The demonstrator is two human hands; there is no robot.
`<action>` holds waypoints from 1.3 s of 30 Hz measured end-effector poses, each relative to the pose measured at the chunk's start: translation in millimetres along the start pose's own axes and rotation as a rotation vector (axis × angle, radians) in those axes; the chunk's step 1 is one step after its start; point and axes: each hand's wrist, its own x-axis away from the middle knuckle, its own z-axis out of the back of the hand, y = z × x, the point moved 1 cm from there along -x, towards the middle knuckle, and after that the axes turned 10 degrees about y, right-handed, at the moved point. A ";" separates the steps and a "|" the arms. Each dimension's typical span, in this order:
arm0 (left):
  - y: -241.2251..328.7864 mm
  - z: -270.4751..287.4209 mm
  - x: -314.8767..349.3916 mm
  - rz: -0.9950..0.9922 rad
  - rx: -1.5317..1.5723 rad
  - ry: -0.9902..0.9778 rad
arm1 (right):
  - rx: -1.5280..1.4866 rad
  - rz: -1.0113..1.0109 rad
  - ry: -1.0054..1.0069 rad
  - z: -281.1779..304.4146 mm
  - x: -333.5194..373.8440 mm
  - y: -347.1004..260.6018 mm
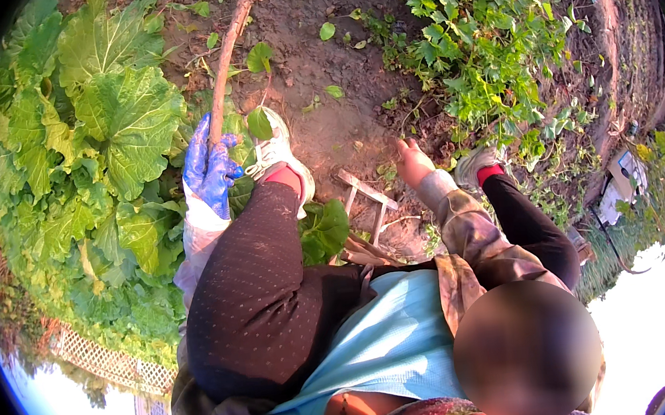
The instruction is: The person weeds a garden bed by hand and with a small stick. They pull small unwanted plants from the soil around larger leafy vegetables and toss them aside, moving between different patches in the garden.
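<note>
Clamped, as best we read it: our left hand [213, 171], in a blue glove, has its fingers closed around the near end of a rough wooden stick [231, 51]. We take that stick as our landmark. It slants away from the glove over brown soil [351, 110], its far end running out of view.

Our right hand [415, 164], bare, is well to the right of the stick and does not touch it. Nothing shows in that palm; how far its fingers stand apart we cannot tell.

Just right of the stick's near end is a white sneaker [280, 144]; farther right and nearer us, a small wooden frame [367, 189] (perhaps a stool, mostly hidden). Broad-leaved greens [132, 119] crowd the stick's left side, and a lobed-leaf clump [486, 53] grows well to its right.

Our judgement on handling: held this near one end, the stick will likely feel tip-heavy, so we would keep the thumb wrapped and the wrist firm. Best to work it over the bare soil, clear of both the leaves and the shoe.
</note>
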 end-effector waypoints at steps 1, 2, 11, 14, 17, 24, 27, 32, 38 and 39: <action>-1.2 -3.0 -2.3 0.052 0.008 -0.027 | 0.037 -0.026 0.024 -16.1 23.5 32.5; -6.1 4.8 0.5 0.035 0.039 -0.055 | -0.094 -0.129 0.004 -27.5 34.3 50.8; -42.3 -22.9 21.9 0.104 -0.089 -0.161 | -0.387 -0.625 0.133 -45.0 68.4 126.7; -65.1 -38.2 31.9 0.144 -0.132 -0.177 | -0.144 -0.607 -0.021 -94.2 73.3 182.1; -97.4 -68.8 29.6 0.210 -0.103 -0.292 | -0.110 -0.750 0.031 -155.5 106.1 330.2; -101.1 -72.0 43.0 0.176 -0.239 -0.235 | -0.674 -0.548 0.671 -36.8 60.0 194.3; -103.8 -75.5 42.6 0.191 -0.275 -0.243 | -0.585 -0.624 0.640 -36.7 44.9 204.9; -108.6 -88.9 42.2 0.221 -0.352 -0.279 | -0.425 -0.850 0.631 -83.3 59.9 247.3; -108.7 -93.8 45.0 0.202 -0.434 -0.271 | -0.660 -0.898 0.729 -94.6 43.1 213.1; -108.5 -97.4 45.9 0.198 -0.449 -0.277 | -0.675 -0.959 0.722 -92.7 36.0 208.1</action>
